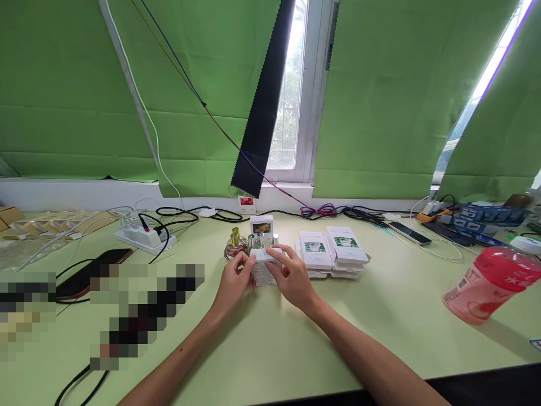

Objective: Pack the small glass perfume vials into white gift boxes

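Observation:
Both of my hands hold a small white box (262, 270) that rests on the pale green table (380, 327) in front of me. My left hand (233, 281) grips its left side, and my right hand (291, 277) covers its top and right side. Just behind the box stand small perfume bottles with gold caps (235, 241) and silver caps (261, 240), and an upright white box with a gold label (261, 227). To the right lie stacks of flat white boxes with green pictures (333, 251).
A white power strip with cables (146, 237) sits at the left, a dark phone (91, 272) nearer me. A pink bottle (490, 285) lies on its side at the right. Phones and blue boxes (473, 223) line the far right. Green curtains hang behind.

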A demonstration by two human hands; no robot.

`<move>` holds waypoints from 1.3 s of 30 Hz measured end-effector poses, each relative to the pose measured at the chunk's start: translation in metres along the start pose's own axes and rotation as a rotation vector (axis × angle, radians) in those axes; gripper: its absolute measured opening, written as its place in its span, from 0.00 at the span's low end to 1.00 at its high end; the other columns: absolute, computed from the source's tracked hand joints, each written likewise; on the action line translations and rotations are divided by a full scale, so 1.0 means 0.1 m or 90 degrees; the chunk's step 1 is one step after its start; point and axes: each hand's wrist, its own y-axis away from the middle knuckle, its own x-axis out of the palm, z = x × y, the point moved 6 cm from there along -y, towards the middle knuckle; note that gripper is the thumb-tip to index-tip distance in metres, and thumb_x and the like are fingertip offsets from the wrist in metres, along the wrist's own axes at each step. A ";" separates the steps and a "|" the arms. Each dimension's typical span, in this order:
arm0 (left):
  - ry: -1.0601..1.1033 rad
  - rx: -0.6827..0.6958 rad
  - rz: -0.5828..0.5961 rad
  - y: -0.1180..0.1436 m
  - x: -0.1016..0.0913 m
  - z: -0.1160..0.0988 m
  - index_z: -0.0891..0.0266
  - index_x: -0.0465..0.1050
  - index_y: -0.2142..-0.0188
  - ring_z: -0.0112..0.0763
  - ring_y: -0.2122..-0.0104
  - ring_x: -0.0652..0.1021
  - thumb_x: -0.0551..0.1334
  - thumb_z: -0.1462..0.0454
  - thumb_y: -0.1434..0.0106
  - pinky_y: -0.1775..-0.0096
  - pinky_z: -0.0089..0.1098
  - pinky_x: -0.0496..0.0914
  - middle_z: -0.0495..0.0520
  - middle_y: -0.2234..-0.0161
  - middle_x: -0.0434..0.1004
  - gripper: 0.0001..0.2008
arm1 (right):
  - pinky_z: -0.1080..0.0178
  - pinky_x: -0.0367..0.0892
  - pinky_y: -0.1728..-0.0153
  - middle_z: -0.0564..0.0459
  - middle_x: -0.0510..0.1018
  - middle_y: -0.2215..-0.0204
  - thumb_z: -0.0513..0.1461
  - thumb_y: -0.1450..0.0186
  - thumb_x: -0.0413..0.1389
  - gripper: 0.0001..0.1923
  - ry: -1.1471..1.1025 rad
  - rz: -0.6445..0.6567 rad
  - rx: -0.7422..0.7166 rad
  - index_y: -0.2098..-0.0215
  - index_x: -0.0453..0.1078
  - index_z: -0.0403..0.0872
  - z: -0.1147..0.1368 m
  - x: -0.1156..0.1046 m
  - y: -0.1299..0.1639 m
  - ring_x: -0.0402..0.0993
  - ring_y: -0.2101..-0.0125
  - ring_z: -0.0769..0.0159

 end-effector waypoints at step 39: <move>-0.186 0.154 0.030 0.16 0.09 -0.01 0.51 0.63 0.39 0.29 0.75 0.73 0.65 0.56 0.37 0.73 0.28 0.67 0.51 0.63 0.74 0.28 | 0.64 0.75 0.71 0.41 0.74 0.44 0.43 0.28 0.53 0.15 -0.004 -0.108 0.050 0.48 0.77 0.49 0.06 -0.05 0.03 0.77 0.70 0.68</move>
